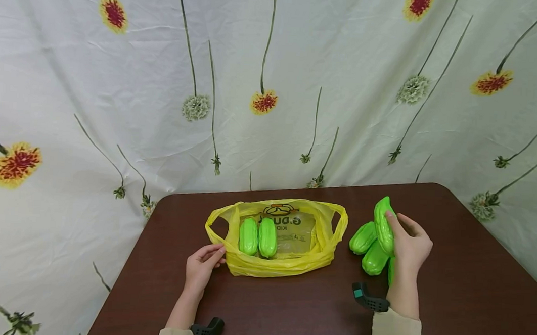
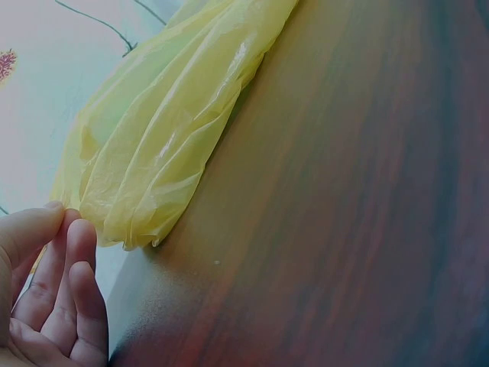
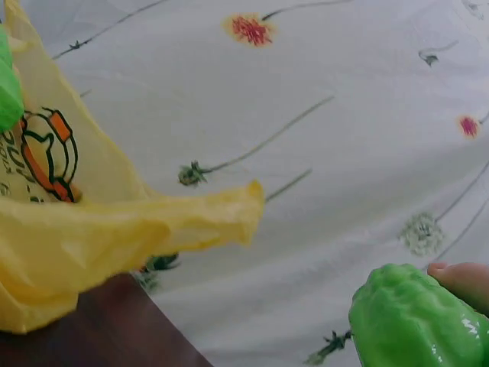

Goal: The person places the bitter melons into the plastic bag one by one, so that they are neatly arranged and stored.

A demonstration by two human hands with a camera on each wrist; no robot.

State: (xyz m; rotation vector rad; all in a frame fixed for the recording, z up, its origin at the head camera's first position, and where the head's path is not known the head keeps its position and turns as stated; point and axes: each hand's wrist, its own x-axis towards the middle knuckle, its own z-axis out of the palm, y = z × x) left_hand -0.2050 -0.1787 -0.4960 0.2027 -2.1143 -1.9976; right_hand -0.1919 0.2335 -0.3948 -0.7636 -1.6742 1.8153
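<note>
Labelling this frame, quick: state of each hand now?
Left hand: closed, pinching the edge of the yellow bag.
Right hand: closed, holding a bumpy green object.

Whole backdrop is a pale, kinda wrinkly cloth [image 1: 356,50] printed with long-stemmed red-and-yellow flowers [image 1: 264,102] plus some fluffy white ones [image 1: 196,107]. In front there's a dark reddish-brown table [image 1: 297,310], far corners rounded off.

1. An indoor-looking spot; home, studio or other room, I cannot tell which.
2. A wrinkled pale cloth [image 1: 375,41], printed with long-stemmed red-and-yellow and white flowers [image 1: 113,13], fills the background.
3. Before it stands a dark reddish-brown tabletop [image 1: 288,310] with rounded far corners.
</note>
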